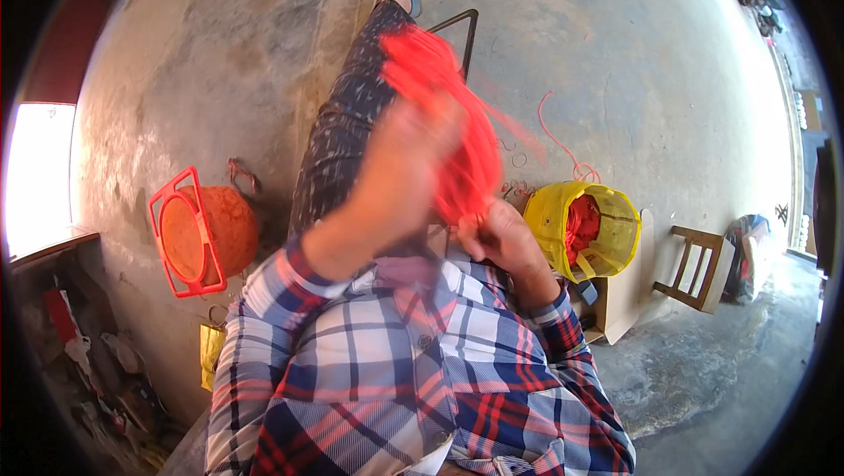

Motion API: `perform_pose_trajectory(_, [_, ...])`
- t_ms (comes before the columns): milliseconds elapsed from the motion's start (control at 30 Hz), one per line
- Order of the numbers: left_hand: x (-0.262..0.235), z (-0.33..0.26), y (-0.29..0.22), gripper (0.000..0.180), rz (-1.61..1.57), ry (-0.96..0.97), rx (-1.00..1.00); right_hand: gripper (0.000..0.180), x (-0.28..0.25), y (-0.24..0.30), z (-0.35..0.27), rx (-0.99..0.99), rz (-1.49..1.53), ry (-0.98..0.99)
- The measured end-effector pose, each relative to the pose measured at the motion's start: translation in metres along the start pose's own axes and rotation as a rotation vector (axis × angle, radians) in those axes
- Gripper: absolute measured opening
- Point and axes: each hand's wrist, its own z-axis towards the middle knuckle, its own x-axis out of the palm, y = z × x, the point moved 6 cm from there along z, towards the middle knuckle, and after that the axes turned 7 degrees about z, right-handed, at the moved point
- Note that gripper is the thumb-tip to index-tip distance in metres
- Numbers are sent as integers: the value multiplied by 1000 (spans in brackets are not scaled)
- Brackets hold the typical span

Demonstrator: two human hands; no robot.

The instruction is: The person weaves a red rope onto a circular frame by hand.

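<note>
Against the dark, white-flecked cloth trousers (330,155) hangs a long bundle of bright-red, thin strands (476,155) — judged light, soft, tangle-prone; best held at its gathered near end. Left hand (411,144): blurred over it, grip indeterminable. Right hand (508,234): fingertips pinching that end.

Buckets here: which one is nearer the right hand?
The yellow bucket, with red material inside, beside the right hand; the orange bucket sits off left.

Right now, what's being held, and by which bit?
The right hand holds the red strand bundle by its near end; the left hand is too blurred to tell.
</note>
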Motion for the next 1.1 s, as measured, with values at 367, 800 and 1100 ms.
perform_pose_trajectory(367, [-52, 7, 16, 19, 1611, 408, 683, 37, -71, 54, 36, -9, -603, -464])
perform_pose_trajectory(800, [-32, 11, 38, 29, 1216, -28, 611, 35, -63, 68, 43, -433, -950, -422])
perform_pose_trajectory(1100, [-38, 19, 60, 14, 1066, 187, 349, 34, -82, 143, -50, -835, 297, -321])
